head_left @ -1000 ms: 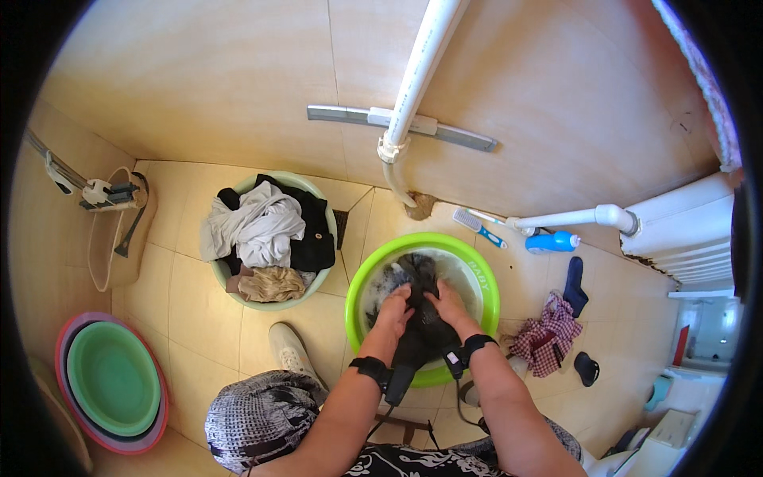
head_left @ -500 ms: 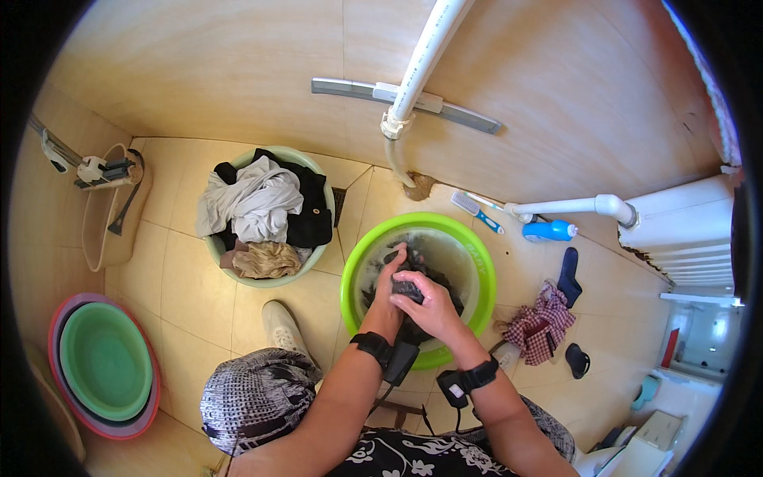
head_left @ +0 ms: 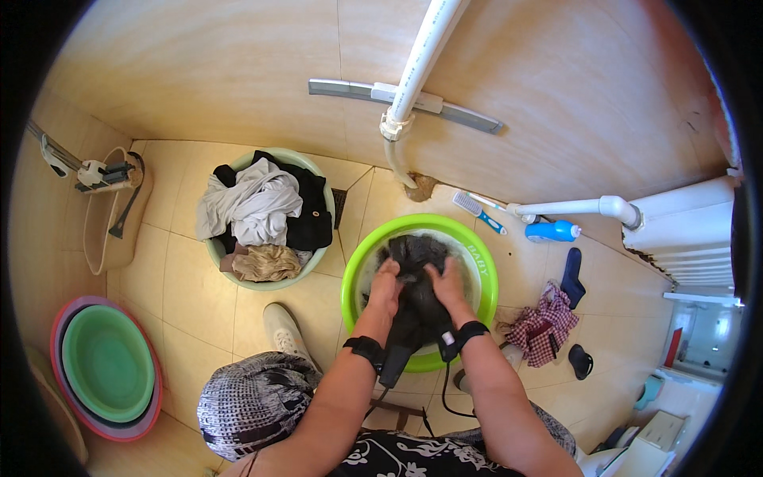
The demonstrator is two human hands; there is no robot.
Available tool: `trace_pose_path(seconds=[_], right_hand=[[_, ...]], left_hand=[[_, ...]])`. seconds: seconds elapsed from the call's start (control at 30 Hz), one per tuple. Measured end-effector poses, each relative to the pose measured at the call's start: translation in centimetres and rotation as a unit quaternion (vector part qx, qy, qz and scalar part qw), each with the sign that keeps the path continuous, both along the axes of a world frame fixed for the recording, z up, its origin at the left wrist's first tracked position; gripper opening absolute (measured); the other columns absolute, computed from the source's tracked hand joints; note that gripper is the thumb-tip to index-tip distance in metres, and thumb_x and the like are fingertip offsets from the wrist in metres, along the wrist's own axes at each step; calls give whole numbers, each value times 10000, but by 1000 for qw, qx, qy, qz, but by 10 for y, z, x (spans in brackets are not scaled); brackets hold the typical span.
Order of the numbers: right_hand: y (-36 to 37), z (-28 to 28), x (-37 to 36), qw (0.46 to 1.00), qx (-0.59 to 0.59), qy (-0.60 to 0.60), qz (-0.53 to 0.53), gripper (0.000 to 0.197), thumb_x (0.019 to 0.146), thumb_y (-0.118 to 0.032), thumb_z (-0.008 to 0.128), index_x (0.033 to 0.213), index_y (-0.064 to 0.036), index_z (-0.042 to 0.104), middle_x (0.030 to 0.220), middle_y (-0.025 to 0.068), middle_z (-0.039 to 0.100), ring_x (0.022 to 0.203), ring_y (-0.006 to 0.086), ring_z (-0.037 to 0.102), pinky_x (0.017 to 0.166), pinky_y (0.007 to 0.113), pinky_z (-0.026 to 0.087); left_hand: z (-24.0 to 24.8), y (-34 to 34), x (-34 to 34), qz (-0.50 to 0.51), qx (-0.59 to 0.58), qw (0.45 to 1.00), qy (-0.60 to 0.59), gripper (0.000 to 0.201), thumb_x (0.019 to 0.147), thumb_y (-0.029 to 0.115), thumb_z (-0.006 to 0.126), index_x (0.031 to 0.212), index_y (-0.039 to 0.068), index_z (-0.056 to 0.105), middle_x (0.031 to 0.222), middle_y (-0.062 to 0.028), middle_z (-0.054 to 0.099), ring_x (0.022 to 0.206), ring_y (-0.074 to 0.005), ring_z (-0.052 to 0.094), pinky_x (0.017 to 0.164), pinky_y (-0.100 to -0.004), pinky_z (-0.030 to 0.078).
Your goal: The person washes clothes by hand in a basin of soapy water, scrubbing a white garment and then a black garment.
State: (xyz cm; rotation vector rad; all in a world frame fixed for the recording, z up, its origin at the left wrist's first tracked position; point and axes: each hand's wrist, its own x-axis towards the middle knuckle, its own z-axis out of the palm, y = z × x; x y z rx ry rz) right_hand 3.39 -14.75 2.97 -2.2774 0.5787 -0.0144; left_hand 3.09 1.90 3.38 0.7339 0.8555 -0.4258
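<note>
Inside the lime-green basin (head_left: 350,280) lies a wet black garment (head_left: 420,296), spread across the murky water. My left hand (head_left: 386,285) grips the garment's left side, its fingers partly sunk in the folds. Opposite it, my right hand (head_left: 445,281) is closed on the right side, with the fingertips hidden in the fabric. The two hands are apart, with black cloth stretched between them. Both wrists carry black straps; the cloth hangs toward the near rim.
Left of the basin, a pale green tub (head_left: 325,258) holds piled clothes. Nested basins (head_left: 108,364) stand farther left. Right of it lie a brush (head_left: 479,212), a blue bottle (head_left: 551,231), a checked cloth (head_left: 542,326) and a dark sock (head_left: 571,278). A white pipe (head_left: 425,60) rises behind.
My hands, pressed together around a bunched part of the black garment before, have moved apart. The garment is now opened out between them and covers more of the water.
</note>
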Motion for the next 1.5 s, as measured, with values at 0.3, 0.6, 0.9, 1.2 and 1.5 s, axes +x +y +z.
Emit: trace_pose_path(seconds=[0.3,0.6,0.9,1.2,1.5], right_hand=[[-3,47,5,909,373,165,86,494,763,-84,659,1240,-83,531,1124,38,595,990,139,545,861,252,435],[62,138,-28,942,205,28,263,253,805,-145,663,1025,-35,601,907,96,651,840,178,613,790,301,471],[-45,5,8,990,27,79,114,264,845,-279,570,895,-24,618,834,206,629,816,358,608,708,422,466],[-20,-3,3,972,-128,131,149,352,759,-150,666,1082,-39,580,1030,198,604,961,349,578,860,392,447],[28,124,-6,889,332,79,305,434,781,-121,677,1190,-43,552,1078,57,611,981,120,550,887,271,428]], left_hand=[[31,-19,4,92,-71,992,46,350,913,226,510,1232,86,480,1175,-73,532,1076,-231,502,893,-381,415],[24,-27,4,49,-120,991,13,279,870,302,580,994,52,575,871,-86,601,667,-212,580,584,-332,494],[72,-32,20,-31,-101,994,-28,474,852,366,581,1218,75,504,1129,-73,558,938,-226,543,842,-383,419],[-2,-15,-3,-25,-40,995,93,481,901,359,514,1288,87,429,1302,-59,467,1204,-269,391,1023,-427,268],[9,-24,2,95,-245,962,68,333,878,244,553,1184,130,484,1041,-104,565,903,-255,580,744,-386,506]])
